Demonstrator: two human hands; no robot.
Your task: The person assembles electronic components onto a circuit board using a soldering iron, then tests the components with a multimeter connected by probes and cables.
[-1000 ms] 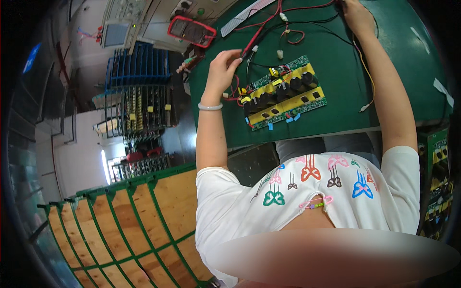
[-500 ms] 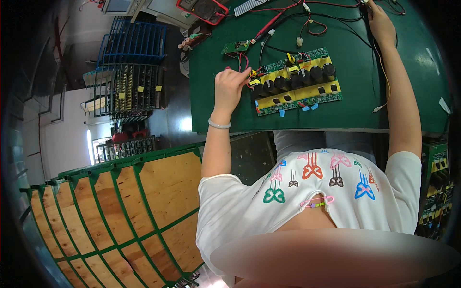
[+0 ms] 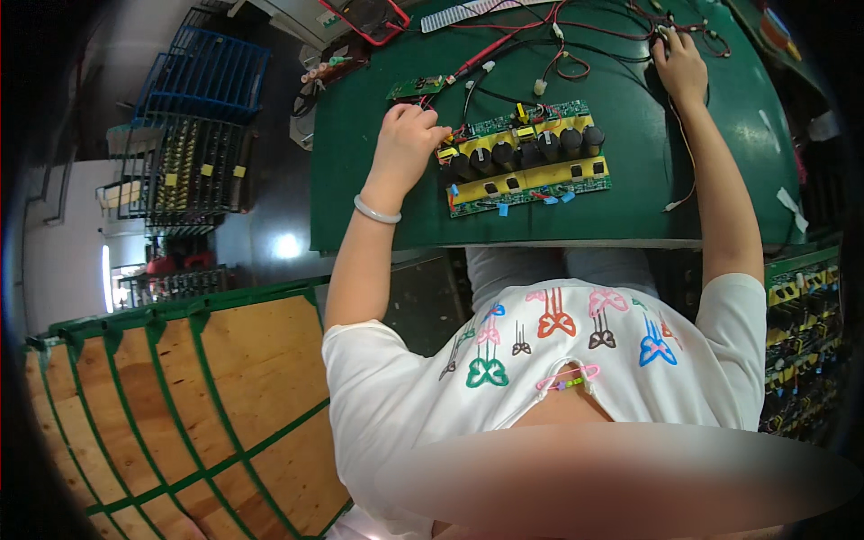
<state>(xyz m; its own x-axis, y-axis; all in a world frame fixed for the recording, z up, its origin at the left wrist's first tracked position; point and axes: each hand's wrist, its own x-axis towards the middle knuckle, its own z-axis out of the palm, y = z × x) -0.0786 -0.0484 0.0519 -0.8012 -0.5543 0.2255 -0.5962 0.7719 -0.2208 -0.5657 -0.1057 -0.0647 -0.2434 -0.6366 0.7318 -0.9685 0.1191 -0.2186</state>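
Green circuit board with black capacitors and yellow strips lies flat on green bench mat. Left hand curled at board's left end, fingers closed on small connector there. Right hand beyond board's far right corner, resting on tangled red and black wires; grip unclear.

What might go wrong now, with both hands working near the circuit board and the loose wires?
The left hand presses at the circuit board's left end, so it may shift on the green mat. The right hand reaches into tangled red and black wires; a snagged lead might drag the small board.
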